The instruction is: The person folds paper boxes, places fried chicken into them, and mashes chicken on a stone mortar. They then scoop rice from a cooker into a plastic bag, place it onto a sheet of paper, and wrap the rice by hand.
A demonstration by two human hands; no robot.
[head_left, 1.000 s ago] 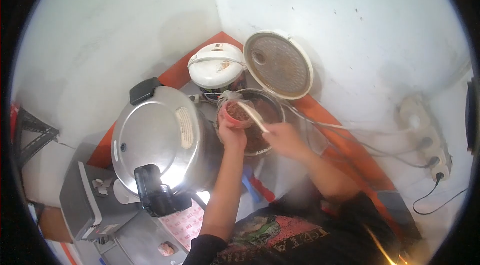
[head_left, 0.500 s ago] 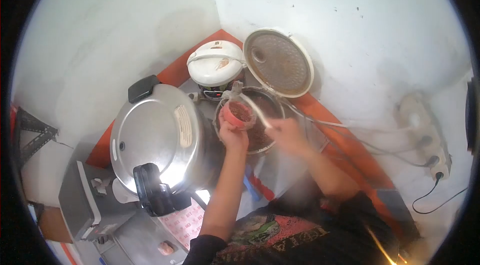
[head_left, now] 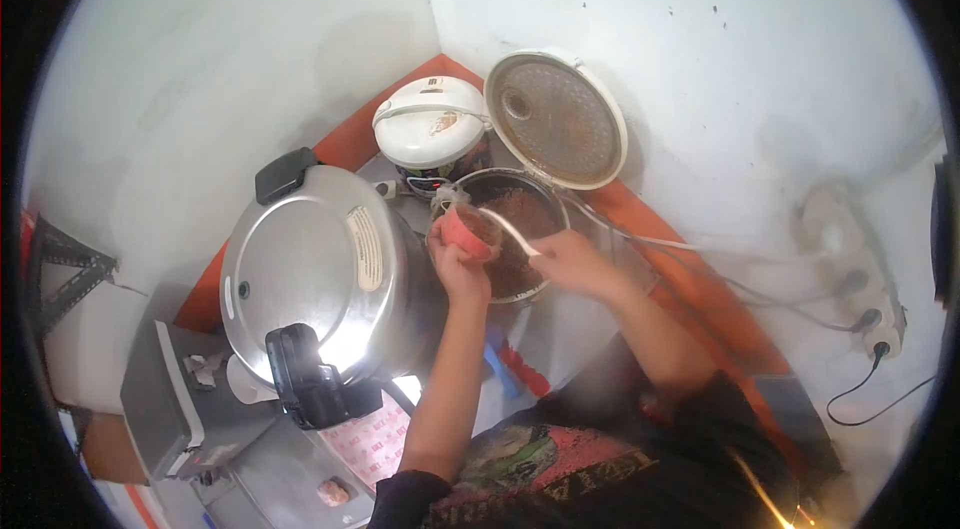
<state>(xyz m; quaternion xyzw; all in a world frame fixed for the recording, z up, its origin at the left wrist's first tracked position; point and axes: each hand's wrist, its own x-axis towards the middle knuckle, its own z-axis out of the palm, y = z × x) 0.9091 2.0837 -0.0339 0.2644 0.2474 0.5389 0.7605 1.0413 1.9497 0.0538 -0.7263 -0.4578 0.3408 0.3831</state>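
My left hand point(head_left: 460, 271) is wrapped round a small pink-red bowl point(head_left: 462, 232) lined with a clear plastic bag, which bunches up at its far side. The bowl is tilted toward the right, over the left rim of an open rice cooker point(head_left: 563, 212). Inside the cooker is reddish-brown rice point(head_left: 530, 212). My right hand point(head_left: 575, 264) grips the handle of a white rice paddle point(head_left: 513, 231). The paddle's far end reaches the bowl's upper edge, its tip partly lost against the plastic. The cooker's lid point(head_left: 562, 124) stands raised behind it.
A large steel cooker point(head_left: 305, 279) with black handles stands at left. A smaller white rice cooker point(head_left: 430, 124) sits in the corner, closed. Cables run right to a power strip point(head_left: 850, 269). Pink-printed paper point(head_left: 370, 444) and a grey box point(head_left: 190, 399) lie at lower left.
The bowl has tipped further to the right and shifted slightly left. The paddle's far end has come down against the bowl's opening, and my right hand has moved only slightly.
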